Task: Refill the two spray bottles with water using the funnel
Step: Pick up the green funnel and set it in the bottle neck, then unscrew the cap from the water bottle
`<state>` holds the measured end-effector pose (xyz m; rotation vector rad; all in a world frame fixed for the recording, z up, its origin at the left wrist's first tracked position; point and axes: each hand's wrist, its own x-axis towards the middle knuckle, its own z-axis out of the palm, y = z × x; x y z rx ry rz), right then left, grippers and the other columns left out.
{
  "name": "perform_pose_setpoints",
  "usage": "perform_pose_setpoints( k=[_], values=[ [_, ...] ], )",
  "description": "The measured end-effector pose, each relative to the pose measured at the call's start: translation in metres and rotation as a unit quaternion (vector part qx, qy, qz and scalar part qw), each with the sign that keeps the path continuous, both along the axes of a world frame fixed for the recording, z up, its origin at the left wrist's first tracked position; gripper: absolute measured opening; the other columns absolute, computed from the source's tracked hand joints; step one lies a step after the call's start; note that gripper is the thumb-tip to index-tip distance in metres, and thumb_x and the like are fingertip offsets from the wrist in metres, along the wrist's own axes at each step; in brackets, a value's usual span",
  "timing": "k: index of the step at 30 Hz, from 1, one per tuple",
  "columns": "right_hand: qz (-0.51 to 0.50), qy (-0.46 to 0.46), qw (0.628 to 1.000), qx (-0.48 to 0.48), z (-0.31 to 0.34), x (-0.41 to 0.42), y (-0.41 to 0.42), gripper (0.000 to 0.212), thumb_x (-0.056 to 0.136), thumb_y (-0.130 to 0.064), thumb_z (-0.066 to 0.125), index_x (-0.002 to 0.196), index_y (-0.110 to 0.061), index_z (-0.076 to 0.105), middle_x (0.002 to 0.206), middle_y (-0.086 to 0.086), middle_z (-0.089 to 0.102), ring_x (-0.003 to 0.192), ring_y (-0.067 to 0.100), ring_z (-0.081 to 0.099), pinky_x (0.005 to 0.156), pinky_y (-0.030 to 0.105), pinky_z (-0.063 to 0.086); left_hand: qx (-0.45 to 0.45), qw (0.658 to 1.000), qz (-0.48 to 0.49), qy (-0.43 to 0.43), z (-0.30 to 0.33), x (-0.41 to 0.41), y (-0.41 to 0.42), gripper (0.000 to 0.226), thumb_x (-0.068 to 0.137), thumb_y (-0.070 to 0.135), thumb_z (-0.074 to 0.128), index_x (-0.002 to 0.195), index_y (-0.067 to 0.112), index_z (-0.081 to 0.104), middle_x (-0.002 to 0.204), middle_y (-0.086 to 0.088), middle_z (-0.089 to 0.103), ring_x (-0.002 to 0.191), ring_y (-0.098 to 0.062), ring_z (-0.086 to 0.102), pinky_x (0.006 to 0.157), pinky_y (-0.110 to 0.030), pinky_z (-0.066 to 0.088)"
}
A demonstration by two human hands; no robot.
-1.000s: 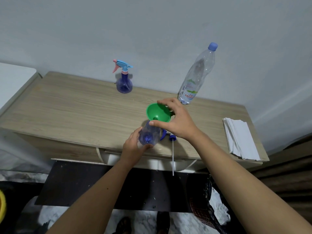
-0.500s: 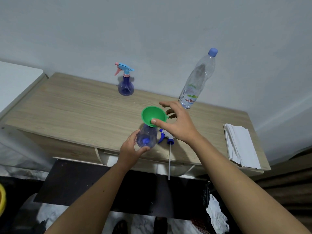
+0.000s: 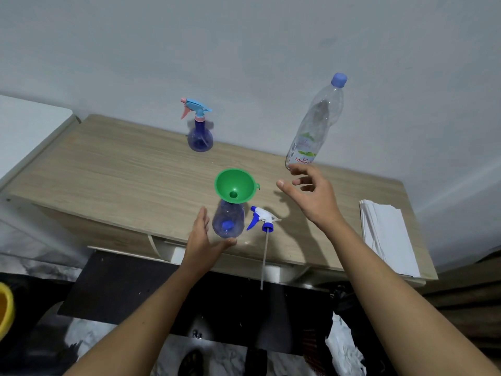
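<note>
A green funnel point(image 3: 234, 185) stands in the neck of an open blue spray bottle point(image 3: 227, 222) near the table's front edge. My left hand point(image 3: 202, 240) lies against that bottle's left side, fingers straight, thumb touching its base. Its white and blue sprayer head point(image 3: 264, 219) lies just right of it, with the tube hanging over the edge. My right hand point(image 3: 311, 196) hovers open, holding nothing, between the funnel and a clear capped water bottle point(image 3: 315, 123) at the back right. A second blue spray bottle point(image 3: 200, 134) with a light-blue and pink trigger stands at the back.
The wooden table point(image 3: 108, 172) stands against a grey wall. A stack of white paper point(image 3: 385, 234) lies at its right end. A white surface point(image 3: 27, 123) adjoins the table on the left. A yellow object point(image 3: 4, 308) sits on the floor at the lower left.
My right hand let go of the funnel and moved right and back toward the water bottle. My left hand's hold on the spray bottle loosened, fingers straightening.
</note>
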<state>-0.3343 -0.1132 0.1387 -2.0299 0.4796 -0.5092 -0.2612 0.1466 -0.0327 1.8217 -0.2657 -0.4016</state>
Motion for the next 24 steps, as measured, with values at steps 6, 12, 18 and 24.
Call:
perform_pose_setpoints(
  k=[6,12,18,24],
  values=[
    [-0.022,0.007,0.999,0.024,-0.007,-0.008,-0.029,0.049,0.073,-0.057,0.086,0.116,-0.038,0.070,0.119,-0.010,0.070,0.097,0.014,0.067,0.091,0.042,0.058,0.032,0.989,0.108,-0.093,0.023,-0.060,-0.004,0.065,0.072,0.038,0.096,0.122,0.018,0.059,0.109,0.001,0.065,0.093,-0.012,0.063,0.078,-0.030,0.053],
    [-0.021,0.014,0.999,0.034,-0.012,-0.011,-0.060,0.065,0.067,-0.063,0.083,0.120,-0.028,0.071,0.116,-0.004,0.072,0.097,0.019,0.066,0.088,0.043,0.059,0.028,0.990,0.016,-0.135,0.045,-0.074,-0.067,0.038,0.080,0.037,0.091,0.108,0.021,0.072,0.091,0.011,0.074,0.081,-0.010,0.070,0.074,-0.032,0.060],
    [-0.022,0.019,0.998,0.050,-0.018,-0.009,-0.098,0.064,0.069,-0.059,0.088,0.124,-0.030,0.071,0.116,-0.005,0.068,0.090,0.009,0.061,0.085,0.050,0.061,0.037,0.987,-0.018,-0.154,0.054,-0.054,-0.139,0.063,0.081,0.052,0.083,0.132,0.020,0.065,0.114,0.006,0.075,0.103,-0.006,0.072,0.093,-0.037,0.060],
    [-0.016,0.006,0.999,0.044,-0.020,0.006,-0.135,0.062,0.071,-0.054,0.090,0.123,-0.027,0.070,0.115,-0.003,0.064,0.087,0.010,0.061,0.084,0.047,0.061,0.051,0.990,-0.005,-0.135,0.064,-0.021,-0.199,0.070,0.083,0.043,0.088,0.141,0.019,0.060,0.126,0.004,0.071,0.111,-0.010,0.069,0.097,-0.039,0.058]
  ],
)
